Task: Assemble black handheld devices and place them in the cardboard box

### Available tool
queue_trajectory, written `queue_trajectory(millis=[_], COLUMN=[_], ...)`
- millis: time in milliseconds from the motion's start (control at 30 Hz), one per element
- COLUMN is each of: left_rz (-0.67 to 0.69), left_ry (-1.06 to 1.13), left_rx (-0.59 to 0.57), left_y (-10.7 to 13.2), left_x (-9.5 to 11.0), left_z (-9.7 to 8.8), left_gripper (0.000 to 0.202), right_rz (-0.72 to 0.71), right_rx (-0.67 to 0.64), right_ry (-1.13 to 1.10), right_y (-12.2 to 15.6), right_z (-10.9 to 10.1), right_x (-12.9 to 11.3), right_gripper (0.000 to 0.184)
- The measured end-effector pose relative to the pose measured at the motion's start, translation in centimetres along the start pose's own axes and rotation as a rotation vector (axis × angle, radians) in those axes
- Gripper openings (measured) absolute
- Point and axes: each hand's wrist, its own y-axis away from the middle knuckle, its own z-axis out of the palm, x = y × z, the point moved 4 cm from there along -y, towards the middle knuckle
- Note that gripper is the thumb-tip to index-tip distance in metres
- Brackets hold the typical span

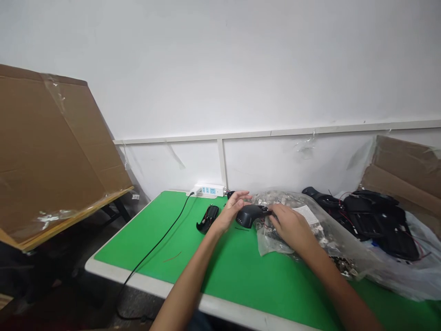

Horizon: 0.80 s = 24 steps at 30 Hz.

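A black curved plastic housing (pixel 250 215) is held tilted just above the green table, between my two hands. My right hand (pixel 287 225) has its fingers closed on the narrow right end of the housing. My left hand (pixel 234 208) is at the other side, fingers stretched out and apart, close to the housing; whether the thumb touches it I cannot tell. Left of my left hand lies an open black shell (pixel 209 217) with thin red wires inside. Under the housing, a short dark strip (pixel 241 229) rests on the table.
A clear plastic bag (pixel 275 246) of small metal parts lies by my right hand. Further right are several black housings with wires (pixel 377 220). A white power strip (pixel 210 190) with a black cable (pixel 161 241) sits at the wall. Cardboard (pixel 55 156) leans at left.
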Motion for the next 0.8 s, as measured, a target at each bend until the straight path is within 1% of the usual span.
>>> queue_trajectory(millis=[100, 167, 200, 267, 333, 367, 433, 533, 600, 667, 733, 800], left_rz=[-0.049, -0.078, -0.065, 0.016, 0.096, 0.115, 0.128, 0.136, 0.119, 0.058, -0.004, -0.026], left_ry=[-0.136, -0.236, -0.275, -0.340, -0.430, -0.487, -0.606, -0.715, -0.666, -0.505, -0.316, -0.199], left_rx=[-0.089, -0.096, -0.074, 0.009, 0.098, 0.129, 0.166, 0.206, 0.216, 0.166, 0.091, 0.040], left_y=[0.0, 0.1, 0.1, 0.0, 0.0, 0.0, 0.1, 0.3, 0.3, 0.3, 0.2, 0.3], left_x=[-0.1, -0.2, -0.1, 0.2, 0.4, 0.3, -0.1, -0.9, -1.3, -1.8, -1.9, -1.7], left_z=[0.0, 0.0, -0.1, -0.3, -0.4, -0.4, 0.0, 0.8, 1.1, 1.2, 1.3, 1.5], left_gripper=[0.087, 0.082, 0.077, 0.059, 0.041, 0.034, 0.030, 0.038, 0.049, 0.060, 0.066, 0.067], right_rz=[0.008, 0.012, 0.010, -0.005, -0.032, -0.046, -0.073, -0.129, -0.175, -0.185, -0.134, -0.063], right_rx=[-0.014, -0.017, -0.016, -0.009, 0.025, 0.050, 0.104, 0.170, 0.220, 0.288, 0.341, 0.337], right_ry=[0.059, 0.078, 0.078, 0.059, 0.014, -0.017, -0.089, -0.169, -0.229, -0.327, -0.444, -0.563], right_y=[-0.1, -0.1, -0.2, -0.3, -0.4, -0.4, -0.4, -0.3, -0.2, -0.2, -0.1, -0.1], right_z=[-0.3, -0.5, -0.5, -0.5, -0.5, -0.6, -0.6, -0.7, -1.0, -1.5, -1.9, -1.9], right_x=[-0.1, 0.0, 0.0, 0.0, -0.2, -0.3, -0.7, -1.5, -2.2, -2.7, -2.9, -3.1], right_gripper=[0.012, 0.012, 0.012, 0.010, 0.010, 0.012, 0.016, 0.020, 0.019, 0.020, 0.025, 0.025])
